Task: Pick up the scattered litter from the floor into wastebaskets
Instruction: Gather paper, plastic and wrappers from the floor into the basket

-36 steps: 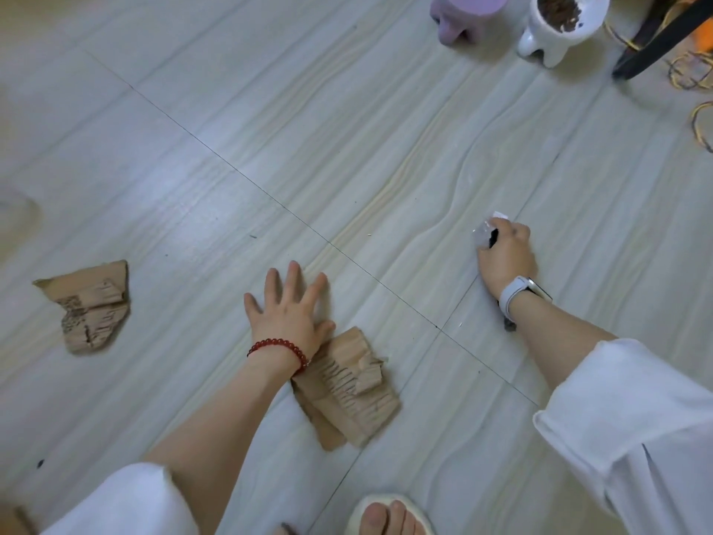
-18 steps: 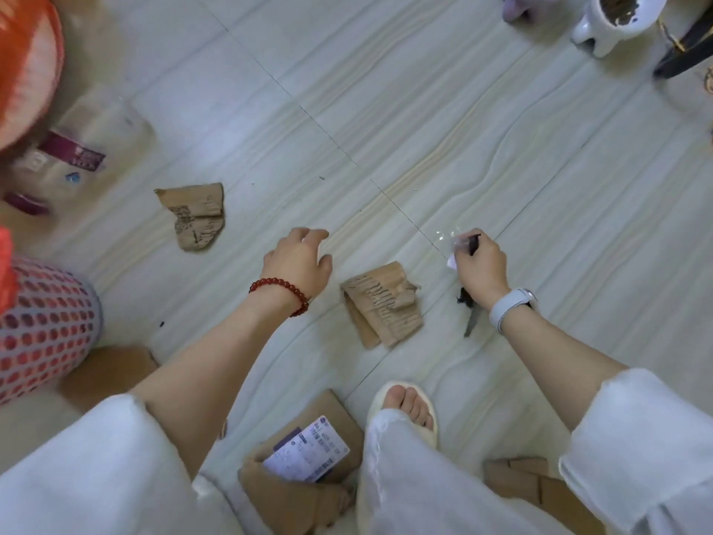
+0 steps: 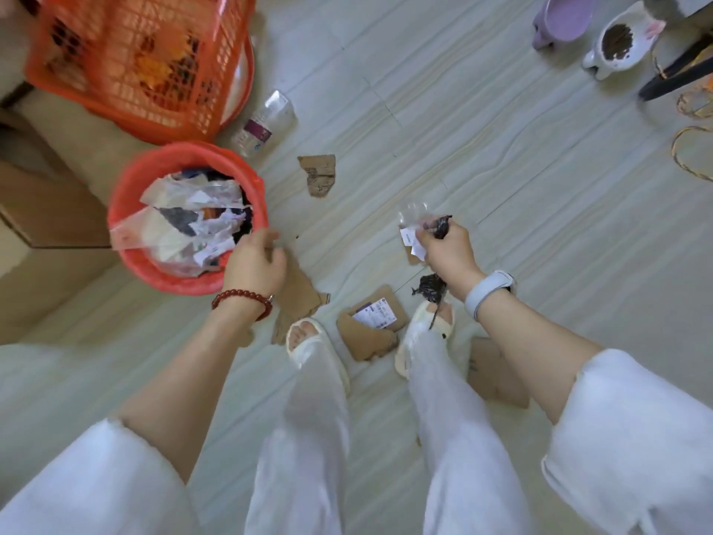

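Observation:
My right hand [image 3: 449,251] grips a bunch of litter [image 3: 414,233]: clear plastic film, white paper scraps and a crumpled black bag that dangles below my wrist. It hangs above the floor, to the right of the round red wastebasket [image 3: 127,179], which is full of paper and plastic. My left hand [image 3: 256,264] hovers beside that basket's near right rim, fingers loosely curled and holding nothing. Torn cardboard pieces lie on the floor: one beyond my hands [image 3: 318,173], one under my left wrist [image 3: 301,299], one with a label [image 3: 370,322] between my feet.
An orange lattice basket [image 3: 135,52] stands behind the red one, with a crushed plastic bottle [image 3: 266,121] beside it. A cardboard box [image 3: 38,210] sits at the left. Purple [image 3: 559,17] and white [image 3: 621,40] pet bowls and a black leg [image 3: 675,71] stand far right.
My view has pulled up and back, bringing both baskets into sight. My left hand left the floor and moved beside the red basket. My right hand rose, still holding the litter.

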A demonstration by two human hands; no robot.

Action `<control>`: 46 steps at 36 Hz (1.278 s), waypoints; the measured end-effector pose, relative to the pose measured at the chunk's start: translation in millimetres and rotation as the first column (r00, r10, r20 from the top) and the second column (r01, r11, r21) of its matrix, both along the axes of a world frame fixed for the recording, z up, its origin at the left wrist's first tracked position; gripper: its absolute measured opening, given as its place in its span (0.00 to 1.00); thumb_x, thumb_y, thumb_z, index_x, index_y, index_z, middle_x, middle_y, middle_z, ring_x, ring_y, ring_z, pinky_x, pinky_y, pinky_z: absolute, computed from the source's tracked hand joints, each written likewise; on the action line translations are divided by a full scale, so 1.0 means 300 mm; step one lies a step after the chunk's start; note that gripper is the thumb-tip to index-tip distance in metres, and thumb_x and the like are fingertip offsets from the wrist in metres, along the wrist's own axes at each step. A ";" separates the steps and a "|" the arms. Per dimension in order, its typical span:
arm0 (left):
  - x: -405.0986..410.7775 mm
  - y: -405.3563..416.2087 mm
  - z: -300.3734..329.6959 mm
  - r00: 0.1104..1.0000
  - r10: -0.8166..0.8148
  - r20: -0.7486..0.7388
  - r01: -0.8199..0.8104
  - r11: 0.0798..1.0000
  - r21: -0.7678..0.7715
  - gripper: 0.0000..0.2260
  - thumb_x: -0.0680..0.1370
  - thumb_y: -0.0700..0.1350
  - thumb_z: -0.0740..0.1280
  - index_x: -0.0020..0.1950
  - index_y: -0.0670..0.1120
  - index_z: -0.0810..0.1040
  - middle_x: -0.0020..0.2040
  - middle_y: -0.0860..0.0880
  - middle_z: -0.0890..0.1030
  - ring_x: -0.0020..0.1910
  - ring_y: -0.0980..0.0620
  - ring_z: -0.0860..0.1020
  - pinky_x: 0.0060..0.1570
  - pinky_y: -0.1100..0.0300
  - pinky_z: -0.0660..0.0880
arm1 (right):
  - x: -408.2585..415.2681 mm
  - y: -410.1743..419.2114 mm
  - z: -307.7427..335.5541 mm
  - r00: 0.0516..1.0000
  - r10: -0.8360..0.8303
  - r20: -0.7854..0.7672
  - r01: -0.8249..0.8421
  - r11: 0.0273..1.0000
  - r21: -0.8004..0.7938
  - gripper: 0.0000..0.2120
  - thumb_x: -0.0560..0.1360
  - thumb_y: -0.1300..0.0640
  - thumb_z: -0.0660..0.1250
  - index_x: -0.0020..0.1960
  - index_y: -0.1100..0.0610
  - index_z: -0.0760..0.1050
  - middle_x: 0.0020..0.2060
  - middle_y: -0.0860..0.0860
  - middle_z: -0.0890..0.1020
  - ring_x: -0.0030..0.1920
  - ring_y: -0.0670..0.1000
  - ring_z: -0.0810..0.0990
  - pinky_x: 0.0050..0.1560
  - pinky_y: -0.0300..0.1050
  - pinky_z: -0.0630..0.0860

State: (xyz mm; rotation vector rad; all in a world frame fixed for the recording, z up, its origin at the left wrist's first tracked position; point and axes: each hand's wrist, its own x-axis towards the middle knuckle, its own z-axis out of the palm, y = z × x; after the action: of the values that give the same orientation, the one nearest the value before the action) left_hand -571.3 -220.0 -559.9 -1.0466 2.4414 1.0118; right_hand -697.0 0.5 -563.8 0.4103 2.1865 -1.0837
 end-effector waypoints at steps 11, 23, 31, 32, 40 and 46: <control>0.315 -0.056 0.271 0.939 0.311 0.147 -0.323 0.944 0.066 0.15 0.78 0.37 0.58 0.63 0.39 0.72 0.58 0.40 0.77 0.35 0.53 0.74 0.32 0.71 0.65 | 0.242 -0.150 0.220 0.957 -0.095 0.273 0.129 0.986 -0.107 0.09 0.76 0.63 0.60 0.39 0.52 0.69 0.34 0.52 0.72 0.28 0.48 0.67 0.19 0.33 0.62; 0.469 -0.173 0.328 0.915 0.302 0.266 -0.327 0.944 0.053 0.14 0.78 0.38 0.58 0.63 0.42 0.73 0.60 0.42 0.77 0.56 0.43 0.76 0.51 0.59 0.69 | 0.397 -0.409 0.293 0.949 -0.111 0.295 0.168 0.971 -0.173 0.08 0.74 0.67 0.58 0.44 0.57 0.73 0.32 0.52 0.74 0.29 0.47 0.68 0.25 0.34 0.65; 0.359 -0.553 0.176 0.957 0.134 0.256 -0.163 0.982 0.097 0.14 0.76 0.38 0.60 0.60 0.43 0.74 0.55 0.40 0.79 0.56 0.40 0.76 0.53 0.52 0.73 | 0.420 -0.785 0.209 0.974 -0.173 0.147 0.189 0.976 -0.110 0.08 0.74 0.64 0.59 0.37 0.56 0.69 0.30 0.51 0.71 0.37 0.54 0.70 0.42 0.45 0.67; 0.338 -0.607 0.143 0.963 0.104 0.248 -0.136 0.984 0.114 0.13 0.76 0.38 0.60 0.60 0.43 0.74 0.55 0.40 0.79 0.56 0.40 0.76 0.53 0.52 0.73 | 0.407 -0.840 0.178 0.978 -0.171 0.122 0.183 0.978 -0.098 0.09 0.74 0.64 0.59 0.36 0.55 0.67 0.30 0.50 0.70 0.38 0.54 0.70 0.42 0.44 0.66; 0.180 -0.987 -0.158 0.958 -0.209 0.194 0.202 0.978 0.056 0.16 0.76 0.39 0.60 0.64 0.44 0.72 0.59 0.40 0.75 0.56 0.41 0.75 0.55 0.54 0.72 | 0.335 -1.186 -0.125 0.986 -0.068 -0.153 0.082 0.993 0.088 0.05 0.75 0.67 0.58 0.46 0.62 0.73 0.45 0.58 0.73 0.42 0.56 0.69 0.36 0.36 0.56; 0.044 -1.093 -0.364 0.937 -0.298 0.179 0.292 0.954 0.060 0.16 0.77 0.38 0.59 0.65 0.40 0.70 0.62 0.36 0.73 0.61 0.39 0.72 0.58 0.51 0.70 | 0.394 -1.279 -0.311 0.995 -0.061 -0.078 0.070 0.991 0.116 0.16 0.73 0.68 0.61 0.60 0.63 0.70 0.62 0.60 0.65 0.57 0.61 0.72 0.58 0.49 0.70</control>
State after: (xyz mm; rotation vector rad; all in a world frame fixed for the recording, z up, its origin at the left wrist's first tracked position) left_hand -558.0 -548.0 -669.2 -0.6991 2.3289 0.8130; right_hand -578.9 -383.2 -657.0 0.5051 2.3254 -1.0212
